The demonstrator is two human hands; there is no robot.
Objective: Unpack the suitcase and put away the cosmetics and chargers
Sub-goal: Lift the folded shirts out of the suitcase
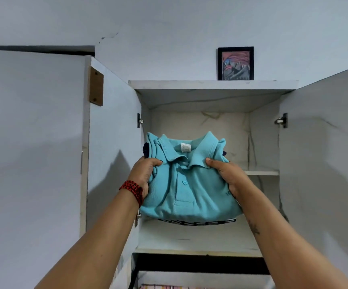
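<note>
A folded turquoise polo shirt (pixel 187 188) lies on top of a small stack of clothes; a dark garment with white lettering (pixel 198 222) shows under it. My left hand (pixel 146 174) grips the stack's left side and my right hand (pixel 225 174) grips its right side. I hold the stack in front of the open white cupboard (pixel 210 85), at the level of its upper shelf (pixel 260 173). Neither suitcase, cosmetics nor chargers are in view.
Both cupboard doors stand open, the left door (pixel 114 130) and the right door (pixel 323 142). A lower shelf (pixel 189 245) sits under the stack. A framed picture (pixel 235 63) stands on the cupboard's top. Striped cloth (pixel 189 286) shows at the bottom edge.
</note>
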